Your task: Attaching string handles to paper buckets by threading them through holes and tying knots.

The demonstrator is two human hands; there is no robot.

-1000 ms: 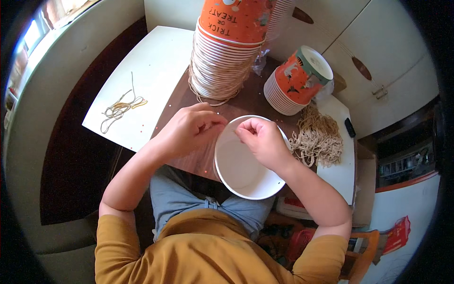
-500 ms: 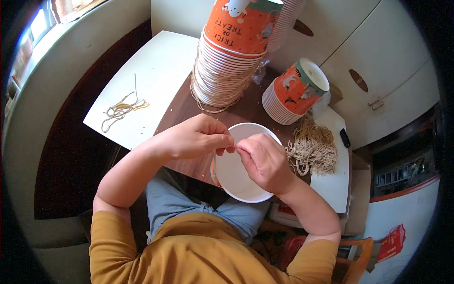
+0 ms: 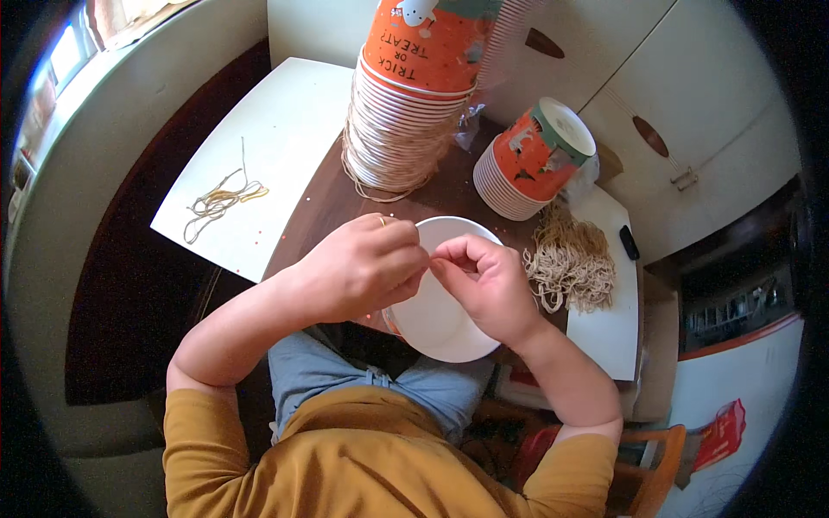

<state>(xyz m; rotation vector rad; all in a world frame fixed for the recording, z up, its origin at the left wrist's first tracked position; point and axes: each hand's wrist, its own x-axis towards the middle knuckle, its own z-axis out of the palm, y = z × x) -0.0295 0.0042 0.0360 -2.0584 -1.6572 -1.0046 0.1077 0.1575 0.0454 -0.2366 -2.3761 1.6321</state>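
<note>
My left hand (image 3: 369, 264) and my right hand (image 3: 490, 283) meet fingertip to fingertip over the rim of a paper bucket. Both are closed in a pinch, and whatever lies between the fingers is too small or hidden to name. Beneath them the bucket (image 3: 445, 335) faces mouth up at the table's near edge, showing its white inside; a bit of orange outer wall peeks out at its left. Just right of my right hand lies a heap of beige cords (image 3: 572, 269).
A tall stack of upturned orange buckets (image 3: 423, 65) stands at the back, with cord loops (image 3: 389, 160) around its lower part. A shorter bucket stack (image 3: 528, 168) is to its right. Loose cords (image 3: 226, 200) lie on the left white panel (image 3: 285, 112). A small black object (image 3: 629, 243) sits far right.
My left hand has rolled over so its back now faces up more, its fingers curled in. My right hand has turned slightly, its fingertips still close to the left ones.
</note>
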